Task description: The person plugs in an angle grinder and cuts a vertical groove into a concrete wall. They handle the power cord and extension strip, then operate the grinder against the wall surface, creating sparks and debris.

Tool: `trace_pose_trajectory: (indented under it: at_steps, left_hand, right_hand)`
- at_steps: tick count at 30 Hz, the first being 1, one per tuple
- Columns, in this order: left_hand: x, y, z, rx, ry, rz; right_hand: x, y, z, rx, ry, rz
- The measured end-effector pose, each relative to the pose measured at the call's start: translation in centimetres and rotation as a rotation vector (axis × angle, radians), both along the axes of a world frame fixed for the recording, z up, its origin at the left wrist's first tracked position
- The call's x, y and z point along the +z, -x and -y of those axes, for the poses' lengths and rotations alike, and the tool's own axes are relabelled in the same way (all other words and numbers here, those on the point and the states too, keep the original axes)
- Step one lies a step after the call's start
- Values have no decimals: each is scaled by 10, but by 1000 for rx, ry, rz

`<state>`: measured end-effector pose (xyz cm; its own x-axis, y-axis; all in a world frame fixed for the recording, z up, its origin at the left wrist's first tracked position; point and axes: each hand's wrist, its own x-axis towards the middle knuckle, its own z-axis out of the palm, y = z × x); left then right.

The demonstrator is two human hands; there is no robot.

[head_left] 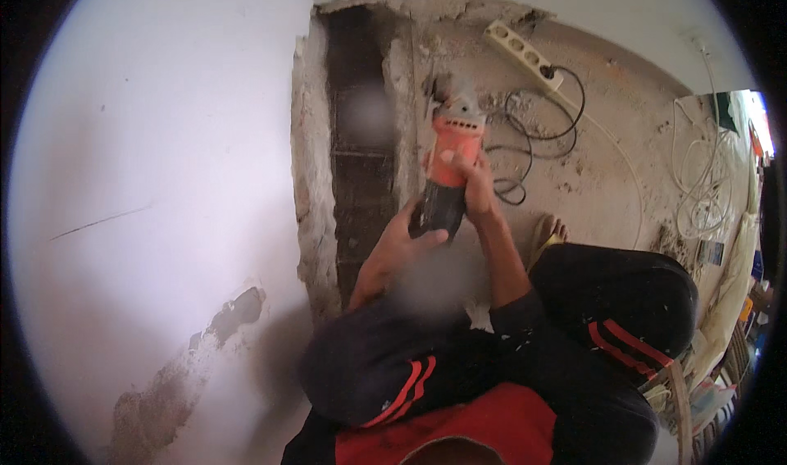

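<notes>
An angle grinder [456,141] with a red body, a grey gear head and a black rear end is held in front of me, its head pointing away. My left hand [392,248] is closed round the black rear part from the left. On the right side, my right hand [479,193] grips the red body, thumb on top. The grinder's head [452,92] is beside the rough edge of a dark cut-out strip; a blur makes the disc hard to see.
A long dark recess [361,178] with broken mortar edges runs along the white wall [180,137] at left. A cream power strip [523,53] lies far off, with a black cord [533,149] looping from it. White cable coils [705,186] lie at right. My foot [548,231] rests on the dusty floor.
</notes>
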<state>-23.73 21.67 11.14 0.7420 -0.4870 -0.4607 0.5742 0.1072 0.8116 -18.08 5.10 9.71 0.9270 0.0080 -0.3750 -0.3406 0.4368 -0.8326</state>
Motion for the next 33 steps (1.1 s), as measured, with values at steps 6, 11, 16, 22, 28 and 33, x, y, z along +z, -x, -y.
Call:
trace_pose_trajectory:
  at_steps: [6, 11, 16, 22, 28, 33]
  left_hand:
    - [-1, 8, 9, 141, -165, 32]
    - [-2, 22, 20, 251, -338, 11]
    - [4, 38, 23, 269, -356, -13]
    - [13, 35, 44, 174, -534, 100]
    - [52, 16, 71, -108, -679, 31]
    - [179, -19, 60, -361, -762, 423]
  right_hand:
    - [-2, -1, -22, 120, -80, 96]
    - [-26, 2, -32, 100, -257, -108]
    - [-40, 18, -32, 109, -493, -250]
    - [-40, 28, -6, 3, -851, -321]
    - [-55, 23, 34, -135, -1010, -298]
    - [-64, 10, 70, -115, -946, -268]
